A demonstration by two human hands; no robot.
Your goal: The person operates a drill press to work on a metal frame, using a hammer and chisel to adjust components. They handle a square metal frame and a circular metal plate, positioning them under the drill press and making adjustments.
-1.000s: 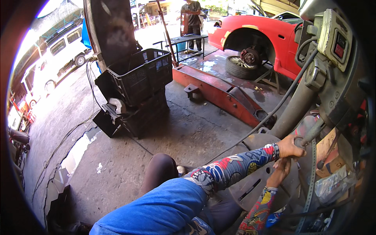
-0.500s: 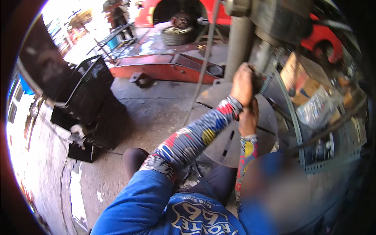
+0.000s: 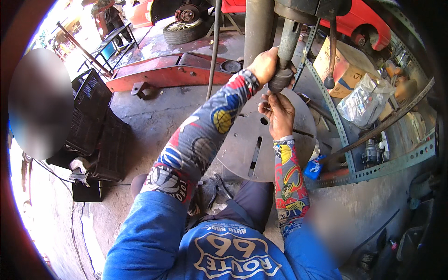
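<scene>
left hand [image 3: 264,65], upper centre of the frame, wrapped around the dark drill chuck [image 3: 281,80] at the foot of the spindle [image 3: 288,39]. right hand [image 3: 279,113] just beneath, fingers curled toward the chuck's underside; whether pinched on a bit or key, cannot tell. below both, the round slotted drill-press table [image 3: 254,154], bare steel, with the grey column [image 3: 259,25] behind. feed-lever knob [image 3: 329,83] hanging just right of the chuck. further right, a clear plastic bag [image 3: 364,100] and a cardboard box [image 3: 343,65] behind perforated angle iron [image 3: 326,93].

likely risks: spindle starting with both hands on the chuck, catching fingers or patterned sleeves; a loosened piece dropping onto the plate or through a slot; knuckles striking the lever knob if the grip slips.
</scene>
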